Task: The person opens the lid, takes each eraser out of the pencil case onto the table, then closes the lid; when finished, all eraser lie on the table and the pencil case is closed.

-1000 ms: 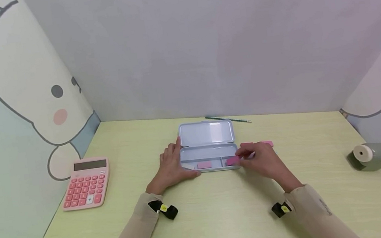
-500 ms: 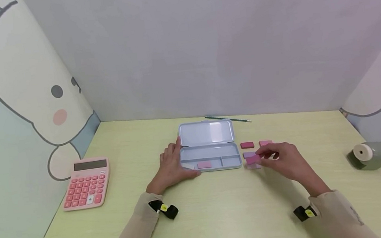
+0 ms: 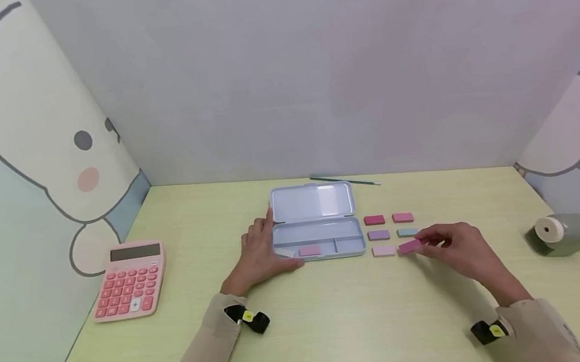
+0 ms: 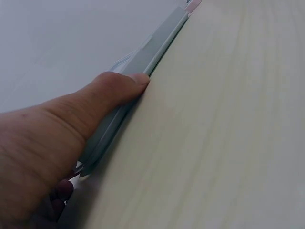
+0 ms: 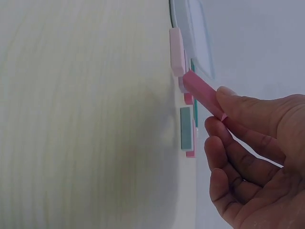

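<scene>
Fingers [image 5: 255,139] of the right hand [image 3: 458,248] pinch a dark pink block [image 3: 410,246] by one end — the other end pokes out past the fingertips, toward a pale pink block [image 3: 384,251]. A blue block [image 3: 407,232] sits just behind. The left hand [image 3: 257,257] holds the open box [image 3: 323,230] on the surface [image 3: 339,320] — thumb at its front edge.

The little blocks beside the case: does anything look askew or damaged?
Nothing looks damaged. The pink block held in the right hand slants, out of line with the five other blocks, which lie in fairly tidy rows.
</scene>
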`<state>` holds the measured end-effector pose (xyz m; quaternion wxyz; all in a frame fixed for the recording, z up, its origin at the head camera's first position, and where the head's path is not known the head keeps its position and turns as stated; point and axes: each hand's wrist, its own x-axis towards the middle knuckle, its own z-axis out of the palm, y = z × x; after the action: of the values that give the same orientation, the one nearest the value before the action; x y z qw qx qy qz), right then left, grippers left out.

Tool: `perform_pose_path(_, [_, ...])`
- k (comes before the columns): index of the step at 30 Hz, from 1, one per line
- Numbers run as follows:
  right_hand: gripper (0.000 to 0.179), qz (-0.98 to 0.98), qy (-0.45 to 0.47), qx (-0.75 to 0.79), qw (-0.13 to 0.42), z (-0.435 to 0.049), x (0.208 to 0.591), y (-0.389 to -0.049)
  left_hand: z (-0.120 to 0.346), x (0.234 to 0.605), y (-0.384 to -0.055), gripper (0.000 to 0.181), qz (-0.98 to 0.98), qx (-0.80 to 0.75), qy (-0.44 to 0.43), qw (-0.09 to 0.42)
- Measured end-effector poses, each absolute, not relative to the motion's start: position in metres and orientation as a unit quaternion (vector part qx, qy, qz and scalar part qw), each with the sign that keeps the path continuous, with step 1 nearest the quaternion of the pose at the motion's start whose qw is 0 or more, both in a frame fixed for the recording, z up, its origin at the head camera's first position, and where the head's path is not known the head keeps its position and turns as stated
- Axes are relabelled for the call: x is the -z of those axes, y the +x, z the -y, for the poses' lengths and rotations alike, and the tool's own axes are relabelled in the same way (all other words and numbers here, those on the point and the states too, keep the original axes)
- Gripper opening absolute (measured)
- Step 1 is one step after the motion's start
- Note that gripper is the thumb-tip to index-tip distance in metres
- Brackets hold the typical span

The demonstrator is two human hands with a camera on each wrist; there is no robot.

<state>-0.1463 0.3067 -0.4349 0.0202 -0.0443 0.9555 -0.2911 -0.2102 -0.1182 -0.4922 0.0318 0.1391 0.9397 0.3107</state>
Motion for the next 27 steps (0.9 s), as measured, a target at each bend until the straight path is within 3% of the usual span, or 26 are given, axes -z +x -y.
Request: perform_pose_path(27, [0.028, -0.964, -0.044, 0.259, 0.038, -0.321, 0.451, -0.152, 0.118, 0.494, -0.213, 0.143, -0.941, -0.309, 0.134, 0.038])
